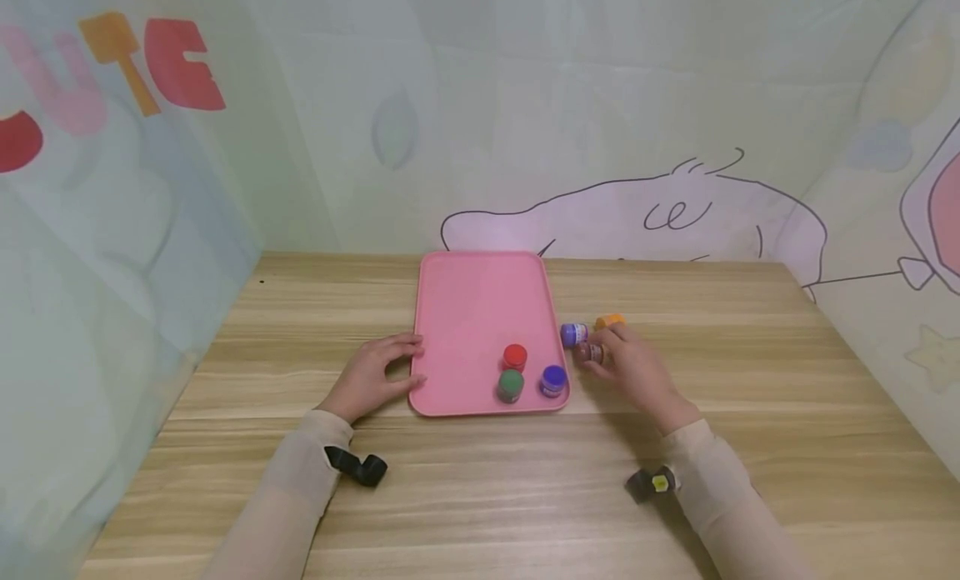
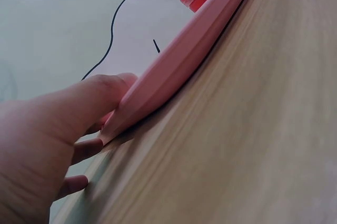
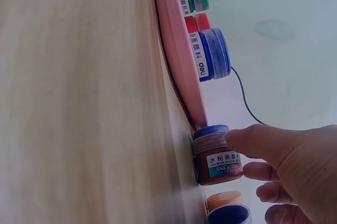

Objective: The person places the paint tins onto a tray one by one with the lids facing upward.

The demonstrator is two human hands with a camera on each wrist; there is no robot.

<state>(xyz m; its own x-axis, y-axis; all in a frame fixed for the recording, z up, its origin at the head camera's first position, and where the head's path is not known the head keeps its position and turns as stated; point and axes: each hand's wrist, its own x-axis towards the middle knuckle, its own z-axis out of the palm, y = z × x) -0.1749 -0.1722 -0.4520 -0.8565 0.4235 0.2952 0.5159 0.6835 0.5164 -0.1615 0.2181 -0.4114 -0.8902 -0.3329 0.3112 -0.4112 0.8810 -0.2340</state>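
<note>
My left hand (image 1: 375, 376) rests at the left rim of a pink tray (image 1: 472, 305), thumb and fingers apart and touching the edge. In the left wrist view the thumb lies against the rim. At the tray's right side, my right hand (image 1: 637, 376) pinches a brown gouache paint jar (image 3: 218, 169) lying on its side on the table. Behind it a purple jar (image 1: 574, 335) also lies sideways, near an orange jar (image 1: 610, 321). Red (image 1: 514, 357), green (image 1: 511, 386) and blue (image 1: 553, 381) jars stand on the tray.
The wooden table (image 1: 480, 497) extends round the tray. Printed fabric (image 1: 375, 105) hangs behind the table and at its sides. In the right wrist view, a dark blue round jar end (image 3: 229, 215) shows at the bottom edge.
</note>
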